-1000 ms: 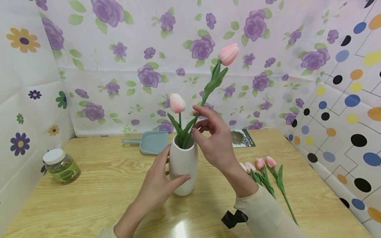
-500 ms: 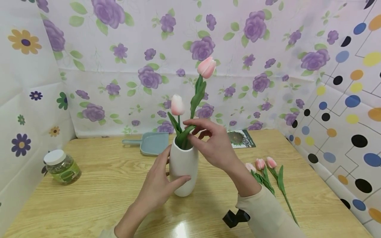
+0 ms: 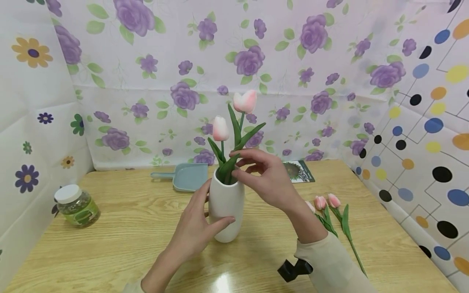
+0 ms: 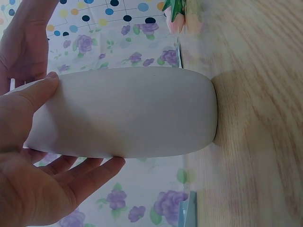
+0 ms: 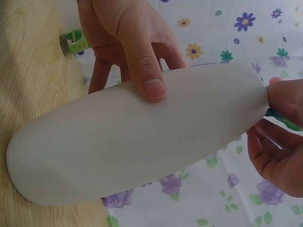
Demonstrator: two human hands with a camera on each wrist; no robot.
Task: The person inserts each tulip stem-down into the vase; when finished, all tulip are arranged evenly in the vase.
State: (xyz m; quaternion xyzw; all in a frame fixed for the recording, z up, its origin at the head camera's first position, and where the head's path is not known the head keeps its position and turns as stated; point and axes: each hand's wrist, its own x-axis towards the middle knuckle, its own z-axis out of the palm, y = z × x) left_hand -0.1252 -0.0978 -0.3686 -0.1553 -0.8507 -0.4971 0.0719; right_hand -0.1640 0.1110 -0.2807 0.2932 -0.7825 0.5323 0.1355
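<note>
The vase [image 3: 228, 205] stands upright on the table [image 3: 124, 228], well in from its left and right edges, and my left hand [image 3: 192, 230] is curled wide round its side. My right hand [image 3: 272, 181] is nearly closed at the rim, thumb and fingertips pinching the taller tulip [image 3: 245, 102] low down, though my fingers hide the exact spot; the shorter tulip [image 3: 220, 129] is in the vase just beside it. I judge the vase hard, smooth, slightly slippery and breakable if tipped, so its broad middle is the place to grip. The tulips look light and bendy, best taken low on the stem, away from the blooms. Only the head view shows both blooms whole; the left wrist view shows what it hides, my fingertips against the vase's far side, while the right wrist view shows my thumb's pad pressed flat on the wall.
</note>
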